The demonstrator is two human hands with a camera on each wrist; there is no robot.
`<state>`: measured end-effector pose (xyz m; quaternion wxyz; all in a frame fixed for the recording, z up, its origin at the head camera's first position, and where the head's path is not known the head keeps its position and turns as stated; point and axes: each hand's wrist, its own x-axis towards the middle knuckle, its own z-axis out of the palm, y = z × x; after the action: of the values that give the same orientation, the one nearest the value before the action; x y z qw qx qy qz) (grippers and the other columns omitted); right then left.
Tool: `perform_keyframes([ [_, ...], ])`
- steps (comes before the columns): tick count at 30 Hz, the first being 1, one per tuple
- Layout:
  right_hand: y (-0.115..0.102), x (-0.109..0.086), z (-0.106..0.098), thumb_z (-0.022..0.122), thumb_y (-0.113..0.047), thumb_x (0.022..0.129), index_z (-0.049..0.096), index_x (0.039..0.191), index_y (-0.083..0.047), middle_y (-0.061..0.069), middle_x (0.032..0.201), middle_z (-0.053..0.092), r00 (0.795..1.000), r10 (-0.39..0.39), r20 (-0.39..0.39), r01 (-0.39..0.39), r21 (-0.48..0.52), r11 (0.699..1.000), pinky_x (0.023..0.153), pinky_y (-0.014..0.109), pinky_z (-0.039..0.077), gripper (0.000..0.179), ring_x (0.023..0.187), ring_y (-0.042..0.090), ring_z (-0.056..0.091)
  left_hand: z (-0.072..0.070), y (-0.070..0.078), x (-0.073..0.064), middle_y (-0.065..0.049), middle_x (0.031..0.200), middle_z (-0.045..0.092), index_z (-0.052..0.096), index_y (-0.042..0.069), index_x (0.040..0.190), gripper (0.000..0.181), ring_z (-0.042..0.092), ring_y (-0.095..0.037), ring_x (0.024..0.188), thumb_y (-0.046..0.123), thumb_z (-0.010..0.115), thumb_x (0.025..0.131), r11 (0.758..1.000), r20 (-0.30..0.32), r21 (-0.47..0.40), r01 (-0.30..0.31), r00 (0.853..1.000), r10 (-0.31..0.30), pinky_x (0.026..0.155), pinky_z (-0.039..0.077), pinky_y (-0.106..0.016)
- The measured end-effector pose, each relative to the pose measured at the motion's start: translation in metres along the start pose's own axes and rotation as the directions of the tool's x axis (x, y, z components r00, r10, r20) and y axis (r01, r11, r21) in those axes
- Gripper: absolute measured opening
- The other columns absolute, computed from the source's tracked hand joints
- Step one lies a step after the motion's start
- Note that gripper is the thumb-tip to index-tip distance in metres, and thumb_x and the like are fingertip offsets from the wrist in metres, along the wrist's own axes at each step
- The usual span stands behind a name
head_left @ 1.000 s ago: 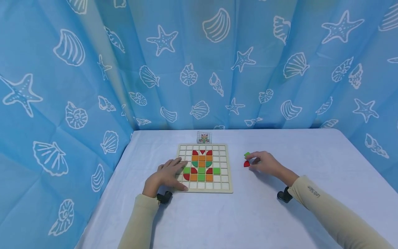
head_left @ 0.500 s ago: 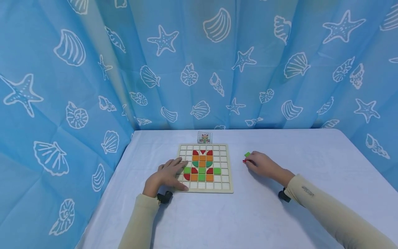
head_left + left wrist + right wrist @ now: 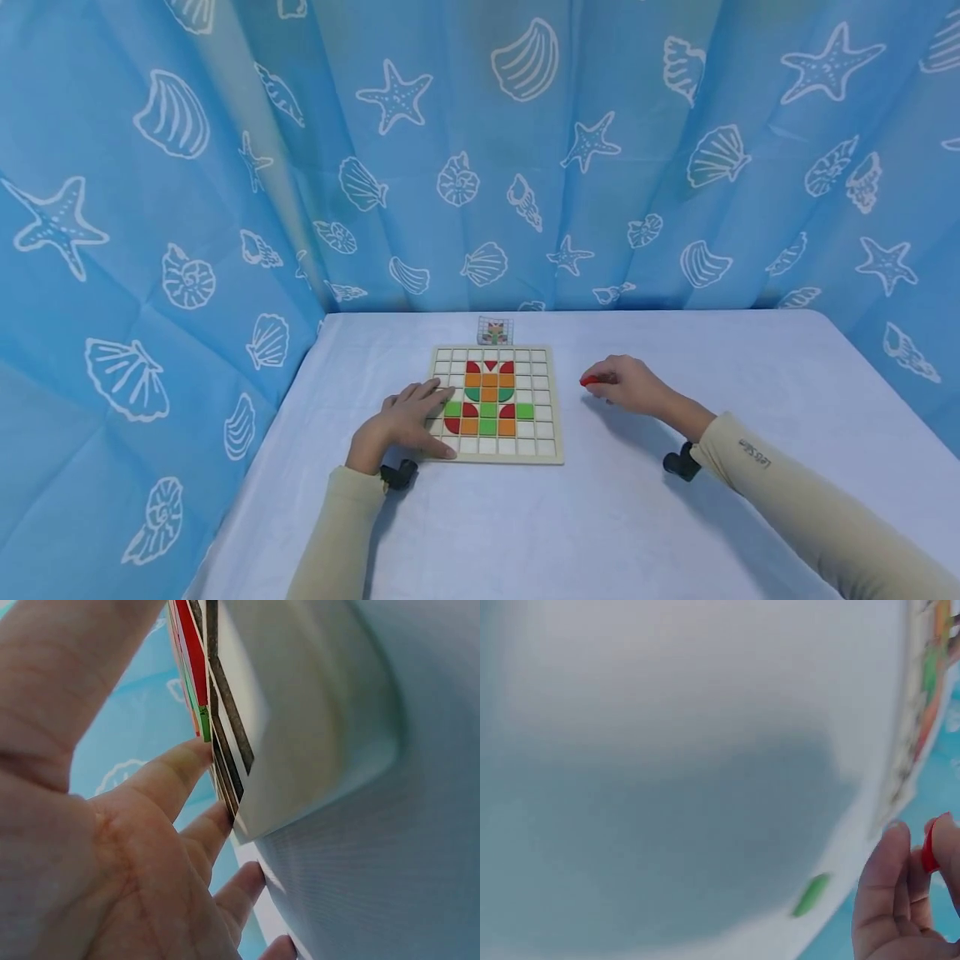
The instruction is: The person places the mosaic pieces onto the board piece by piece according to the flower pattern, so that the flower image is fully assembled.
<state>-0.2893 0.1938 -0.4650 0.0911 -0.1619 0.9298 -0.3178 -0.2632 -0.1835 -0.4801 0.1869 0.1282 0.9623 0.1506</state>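
My left hand (image 3: 407, 421) rests with spread fingers over the left side of a wooden grid board (image 3: 558, 446). In the left wrist view its fingertips touch the board's edge and the cloth beside it. A pattern of red, orange and green tiles fills the board's middle, with a green square tile (image 3: 523, 412) at the right of it. To the board's right, my right hand (image 3: 633, 387) pinches a red quarter-circle tile (image 3: 588, 380) between thumb and fingers, above the table. A loose green tile (image 3: 811, 895) lies on the cloth in the right wrist view; the right hand hides it in the head view.
Behind the board lies a small pattern card (image 3: 495, 332) with a picture like the tile design. A white cloth covers the table (image 3: 600, 525). Blue curtains (image 3: 480, 208) with white shells and starfish hang behind and at the left.
The right hand has taken up the red quarter-circle tile from the table and moved slightly left toward the board. The green tile stays behind on the cloth. The left hand has not moved.
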Motion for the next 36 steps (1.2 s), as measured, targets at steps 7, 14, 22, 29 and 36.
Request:
perform_keyframes([
  [7, -0.028, -0.005, 0.003, 0.067, -0.009, 0.092, 0.066, 0.118, -0.004, 0.009, 0.096, 0.066, 1.000, -0.004, 0.004, 0.004, 0.119, 0.993, 0.067, 0.026, 0.056, 0.027, 0.081, 0.023, 0.062, -0.001, 0.000, 0.001, -0.004, 0.166, 0.018, 0.030, 0.031, 0.156, 0.107, 0.014, -0.035, 0.151, 0.057, 0.085, 0.067, 1.000, 0.008, -0.002, -0.001, 1.000, 0.001, 0.118, 0.018, -0.064],
  [14, -0.038, -0.006, 0.018, 0.067, -0.011, 0.094, 0.072, 0.114, -0.006, 0.007, 0.103, 0.069, 0.998, -0.064, -0.014, 0.065, 0.196, 0.978, 0.067, 0.027, 0.057, 0.022, 0.082, 0.020, 0.060, -0.003, 0.001, 0.000, -0.003, 0.166, 0.017, 0.030, 0.031, 0.156, 0.107, 0.012, -0.035, 0.152, 0.054, 0.085, 0.067, 1.000, 0.008, -0.019, -0.006, 1.000, 0.006, 0.119, 0.017, -0.064],
  [22, -0.049, -0.006, 0.045, 0.072, -0.012, 0.090, 0.067, 0.101, -0.005, 0.006, 0.084, 0.066, 0.999, 0.032, 0.006, -0.032, 0.302, 0.953, 0.061, 0.031, 0.056, 0.013, 0.074, 0.024, 0.062, -0.003, 0.000, 0.001, -0.004, 0.166, 0.018, 0.030, 0.031, 0.156, 0.107, 0.013, -0.035, 0.152, 0.056, 0.085, 0.067, 1.000, 0.011, -0.011, -0.007, 1.000, 0.007, 0.118, 0.018, -0.064],
  [29, -0.054, -0.002, 0.064, 0.075, -0.018, 0.088, 0.068, 0.089, -0.012, 0.001, 0.079, 0.066, 0.994, 0.092, 0.057, -0.104, 0.277, 0.955, 0.058, 0.026, 0.050, 0.010, 0.069, 0.016, 0.056, -0.002, -0.001, 0.001, -0.003, 0.166, 0.018, 0.030, 0.031, 0.156, 0.107, 0.014, -0.035, 0.152, 0.056, 0.085, 0.067, 1.000, 0.006, -0.010, -0.010, 1.000, 0.010, 0.118, 0.018, -0.064],
  [36, -0.062, 0.002, 0.071, 0.076, -0.017, 0.087, 0.070, 0.085, -0.014, -0.001, 0.075, 0.064, 0.996, 0.076, 0.054, -0.085, 0.212, 0.973, 0.059, 0.026, 0.045, 0.007, 0.069, 0.016, 0.053, -0.003, 0.001, -0.001, -0.003, 0.166, 0.019, 0.031, 0.031, 0.155, 0.106, 0.014, -0.034, 0.151, 0.053, 0.086, 0.067, 1.000, 0.004, -0.030, -0.008, 1.000, 0.008, 0.118, 0.018, -0.063],
])
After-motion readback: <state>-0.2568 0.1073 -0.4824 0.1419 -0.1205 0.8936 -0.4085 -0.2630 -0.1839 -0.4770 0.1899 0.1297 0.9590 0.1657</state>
